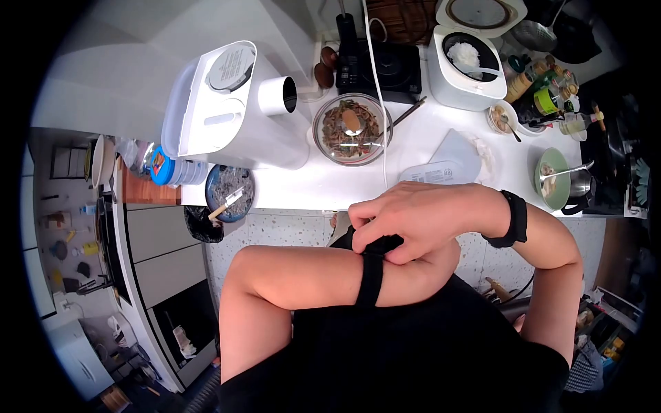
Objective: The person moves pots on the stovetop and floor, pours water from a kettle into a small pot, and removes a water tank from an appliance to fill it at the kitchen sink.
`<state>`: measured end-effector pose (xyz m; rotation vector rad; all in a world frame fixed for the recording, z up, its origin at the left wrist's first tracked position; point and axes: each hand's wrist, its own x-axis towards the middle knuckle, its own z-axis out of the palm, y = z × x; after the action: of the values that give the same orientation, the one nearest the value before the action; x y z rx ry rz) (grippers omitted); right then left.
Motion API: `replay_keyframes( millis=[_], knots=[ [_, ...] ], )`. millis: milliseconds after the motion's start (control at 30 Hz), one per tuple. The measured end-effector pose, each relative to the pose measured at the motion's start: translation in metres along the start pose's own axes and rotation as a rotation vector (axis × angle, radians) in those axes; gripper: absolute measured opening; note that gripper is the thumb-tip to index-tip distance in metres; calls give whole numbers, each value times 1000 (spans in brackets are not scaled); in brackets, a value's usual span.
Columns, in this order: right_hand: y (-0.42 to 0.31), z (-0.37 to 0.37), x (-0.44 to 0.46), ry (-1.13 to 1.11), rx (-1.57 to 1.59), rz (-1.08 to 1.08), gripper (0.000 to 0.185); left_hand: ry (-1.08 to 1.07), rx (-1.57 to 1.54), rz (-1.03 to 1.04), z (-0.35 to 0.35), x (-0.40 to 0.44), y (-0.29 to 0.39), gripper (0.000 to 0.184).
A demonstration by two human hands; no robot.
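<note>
My right hand (413,217) reaches across from the right, its fingers pinched on the black strap (372,279) that circles my left wrist. Some black material bunches under those fingertips. My left forearm lies bent in front of my body, and my left hand (437,267) is partly covered by the right one, its fingers hidden. Another black band (506,219) sits around my right wrist. Just beyond my hands, a pale flat packet (437,172) rests on the white table (296,193).
Behind stand a white appliance (237,131), a glass-lidded dish (350,129), a black cooktop (389,69) and an open rice cooker (468,76). Bottles (547,89) and a green bowl (553,179) are at right. A blue-rimmed bowl (231,193) sits at the left front edge.
</note>
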<state>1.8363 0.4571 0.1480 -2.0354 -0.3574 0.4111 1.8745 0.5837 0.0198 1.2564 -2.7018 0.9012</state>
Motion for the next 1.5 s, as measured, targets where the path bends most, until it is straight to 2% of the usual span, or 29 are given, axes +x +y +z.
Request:
replay_keyframes(
  millis=[67,100,167,200,233,267,333,367,400,467,533,700,800,867,1000,1100,1133,1233,1267,1367,1500],
  knots=[
    [-3,-3,0,-41,-94,5,31,248,387,76,-10,8,-14,19],
    [-2,-5,0,-40,-94,5,31,46,359,199,-31,13,-16,20],
    [5,-6,2,-36,-21,8,29,-156,328,321,-54,27,-8,22],
    [12,-2,2,-35,-22,8,29,-423,66,164,-56,45,9,25],
    [24,4,2,-25,157,-27,32,-680,-196,0,-56,57,18,30],
    [32,7,3,-16,337,-63,34,-679,-192,-1,-58,62,14,30],
    [35,7,3,-73,392,-42,36,-768,-330,52,-61,67,8,38],
    [33,4,-1,-106,544,74,36,-798,-376,69,-63,68,5,42],
    [33,2,-5,-138,695,191,37,-779,-286,80,-64,66,5,43],
    [41,4,-4,-68,736,205,33,-756,-195,91,-67,68,3,45],
    [47,3,-1,-195,813,407,30,-806,-189,37,-69,71,1,45],
    [37,9,-1,-127,776,386,30,-765,-183,75,-66,69,4,45],
    [33,10,0,-62,909,472,28,-771,-206,89,-62,69,6,39],
    [36,13,3,-103,857,444,24,-790,-238,124,-57,68,9,35],
    [32,-5,8,-98,748,401,18,-736,-284,59,-51,67,7,28],
    [11,-20,8,107,471,425,13,-746,-357,113,-47,68,-8,26],
    [4,-22,8,106,468,425,13,-741,-412,153,-46,68,-14,23],
    [-10,-21,9,338,274,299,15,-733,-502,183,-39,62,-21,23],
    [-15,-20,10,335,273,299,15,-732,-519,172,-35,59,-22,22],
    [-32,-20,11,462,-109,231,11,-727,-570,138,-24,53,-24,21],
    [-35,-24,12,565,-242,167,11,-734,-614,101,-14,49,-25,20]
  ],
)
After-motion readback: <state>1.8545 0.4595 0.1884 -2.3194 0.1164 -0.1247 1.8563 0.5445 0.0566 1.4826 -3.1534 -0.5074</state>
